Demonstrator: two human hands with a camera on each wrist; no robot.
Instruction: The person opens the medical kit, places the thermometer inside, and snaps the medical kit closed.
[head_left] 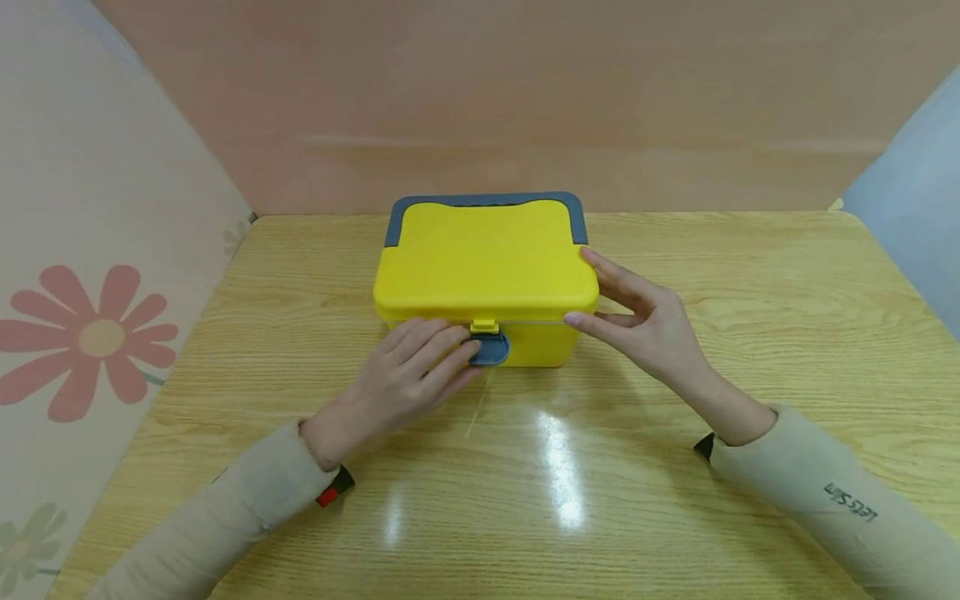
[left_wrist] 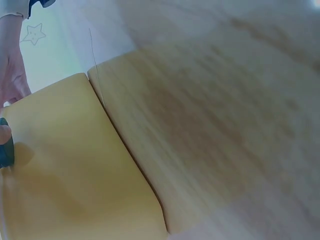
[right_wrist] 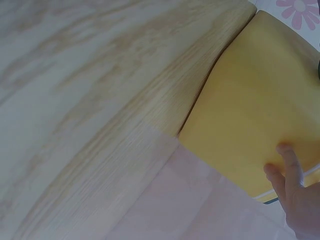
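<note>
A yellow plastic storage box (head_left: 487,271) stands on the table with its lid down and a blue-grey handle (head_left: 487,200) folded flat along the back of the lid. At the front, its blue-grey latch (head_left: 491,350) is swung outward below a yellow catch (head_left: 484,326). My left hand (head_left: 408,367) pinches the latch, a fingertip on its inner face and the thumb underneath. In the left wrist view, a fingertip touches the latch (left_wrist: 7,145). My right hand (head_left: 652,321) rests on the box's right front corner, thumb at the lid's front rim; two fingertips touch the side in the right wrist view.
The wood-grain table (head_left: 300,292) reaches back to a plain pinkish wall (head_left: 525,100). A flower-printed panel (head_left: 101,337) rises at the left and a pale panel (head_left: 922,192) at the right. Both sleeves end at the wrists with dark straps.
</note>
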